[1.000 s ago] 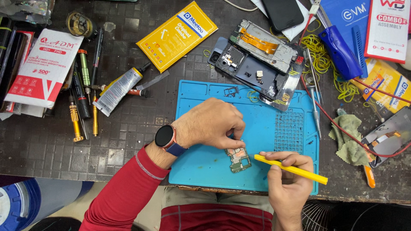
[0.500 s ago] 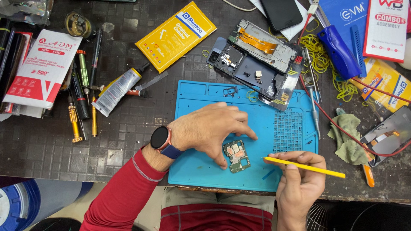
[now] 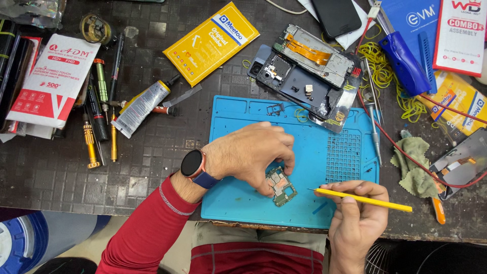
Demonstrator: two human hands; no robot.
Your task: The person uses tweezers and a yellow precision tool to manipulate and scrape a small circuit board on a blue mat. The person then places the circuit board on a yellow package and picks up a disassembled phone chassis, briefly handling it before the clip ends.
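The left hand (image 3: 253, 157) has its fingers clamped on a small circuit board (image 3: 281, 185) over the blue mat (image 3: 243, 203); the right hand (image 3: 355, 215) has its fingers pinched on a yellow tool (image 3: 365, 200). An opened phone (image 3: 309, 71) lies beyond, well apart.

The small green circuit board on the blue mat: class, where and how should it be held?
Pinch the circuit board by its bare edges from above, as the left hand does; it lies flat on the blue mat, its face crowded with parts.

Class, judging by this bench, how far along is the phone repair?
Done: the opened phone lies stripped, its circuit board out on the blue mat. In hand: the left hand pinches the board; the right hand holds a yellow tool. Left: refitting the board.
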